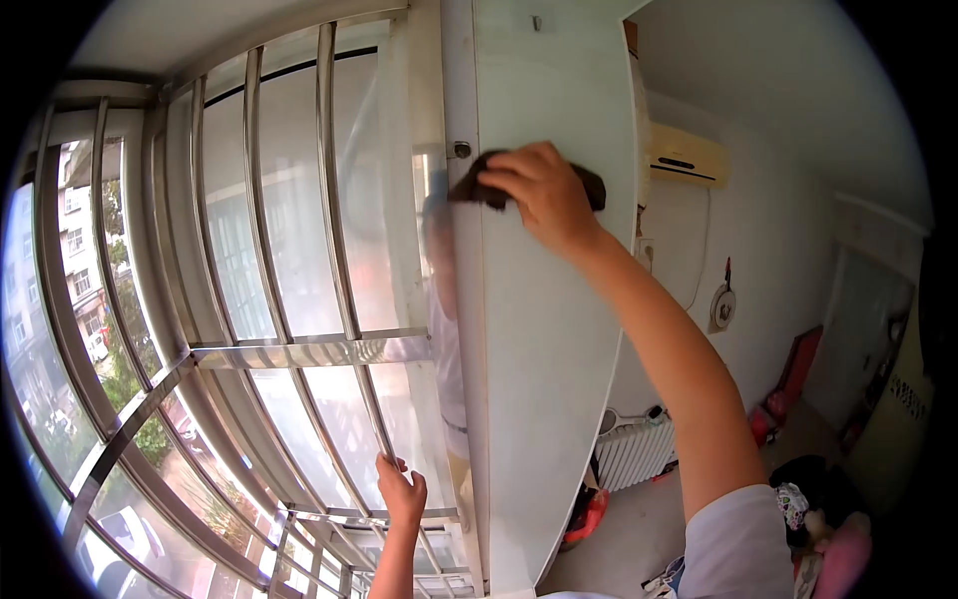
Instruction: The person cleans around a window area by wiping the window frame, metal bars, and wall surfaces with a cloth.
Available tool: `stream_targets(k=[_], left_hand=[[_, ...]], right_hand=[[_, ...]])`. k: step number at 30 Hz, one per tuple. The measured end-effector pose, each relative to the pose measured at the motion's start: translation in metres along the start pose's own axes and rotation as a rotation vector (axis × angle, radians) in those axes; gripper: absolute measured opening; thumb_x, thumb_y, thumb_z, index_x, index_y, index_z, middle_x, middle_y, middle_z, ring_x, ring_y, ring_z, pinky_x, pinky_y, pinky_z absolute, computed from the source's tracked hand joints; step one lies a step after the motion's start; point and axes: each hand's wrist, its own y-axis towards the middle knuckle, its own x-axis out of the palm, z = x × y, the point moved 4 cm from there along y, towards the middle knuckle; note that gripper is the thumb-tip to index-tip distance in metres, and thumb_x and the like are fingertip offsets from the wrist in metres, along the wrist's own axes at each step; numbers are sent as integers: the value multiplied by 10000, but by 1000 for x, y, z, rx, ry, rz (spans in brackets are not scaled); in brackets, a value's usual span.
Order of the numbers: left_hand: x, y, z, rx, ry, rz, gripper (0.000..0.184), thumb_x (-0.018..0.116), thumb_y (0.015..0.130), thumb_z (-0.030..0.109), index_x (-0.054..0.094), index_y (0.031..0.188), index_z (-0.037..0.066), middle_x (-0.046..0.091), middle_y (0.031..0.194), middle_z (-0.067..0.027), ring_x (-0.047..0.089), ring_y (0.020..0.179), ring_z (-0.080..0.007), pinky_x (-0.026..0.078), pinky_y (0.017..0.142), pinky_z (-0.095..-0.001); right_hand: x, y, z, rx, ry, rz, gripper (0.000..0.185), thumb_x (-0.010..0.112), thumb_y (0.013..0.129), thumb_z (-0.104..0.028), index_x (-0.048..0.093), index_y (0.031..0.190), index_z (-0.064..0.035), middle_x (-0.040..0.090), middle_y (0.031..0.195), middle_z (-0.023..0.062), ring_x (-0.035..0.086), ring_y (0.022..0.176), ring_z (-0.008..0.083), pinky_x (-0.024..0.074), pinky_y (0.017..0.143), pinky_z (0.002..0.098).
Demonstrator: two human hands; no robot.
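My right hand (544, 195) presses a dark brown cloth (591, 186) against the pale, smooth wall panel (549, 349) beside the window, its fingers closed over the cloth. The cloth and fingertips are slightly blurred. Lower down, my left hand (401, 489) is wrapped round an upright metal bar (371, 414) of the window guard. A small dark round fitting (461, 150) sits on the frame strip just left of the cloth. High on the panel is a small metal hook (536, 23).
Metal crossbars (309, 351) and more upright bars fill the left side, with trees and buildings outside. On the right lies a room with an air conditioner (689, 157), a white radiator (636, 452), a hanging round object (722, 304) and a pink item (843, 554) low down.
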Motion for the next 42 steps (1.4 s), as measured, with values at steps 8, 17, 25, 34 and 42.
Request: stream_targets(k=[8, 17, 25, 34, 42], left_hand=[[-1, 0, 4, 29, 2, -6, 472, 572, 666, -60, 372, 1090, -12, 515, 833, -151, 560, 737, -332, 458, 664, -424], [1, 0, 8, 25, 37, 26, 442, 562, 654, -64, 378, 1050, 1, 503, 812, -146, 551, 703, -341, 444, 632, -434], [7, -2, 4, -11, 47, 53, 457, 561, 649, -71, 385, 1063, 9, 449, 848, -136, 500, 737, -296, 433, 685, -406], [5, -1, 1, -38, -45, -20, 429, 548, 701, -51, 368, 1085, 12, 444, 881, -126, 491, 798, -268, 433, 763, -374], [1, 1, -9, -42, -82, -134, 478, 543, 717, -58, 333, 1139, 24, 456, 935, -110, 490, 860, -234, 428, 820, -357]], right_hand=[[-14, -169, -79, -182, 125, -188, 225, 704, 676, -99, 714, 901, -93, 622, 1006, -21, 575, 927, 183, 522, 756, 300], [-72, -50, 73, 208, -257, 117, 416, 578, 718, 105, 659, 1067, -106, 599, 1125, 15, 515, 1028, 271, 491, 851, 358], [-24, -38, 34, 310, -239, 235, 431, 596, 703, 98, 670, 1069, -118, 584, 1084, 1, 500, 980, 263, 479, 847, 346], [27, -172, -117, 143, 4, 10, 349, 621, 703, -52, 680, 1039, -124, 579, 1086, -22, 536, 941, 194, 463, 772, 341], [46, -315, -230, 78, 113, -110, 255, 685, 769, -153, 694, 1023, -159, 558, 1070, -53, 524, 979, 139, 469, 775, 299]])
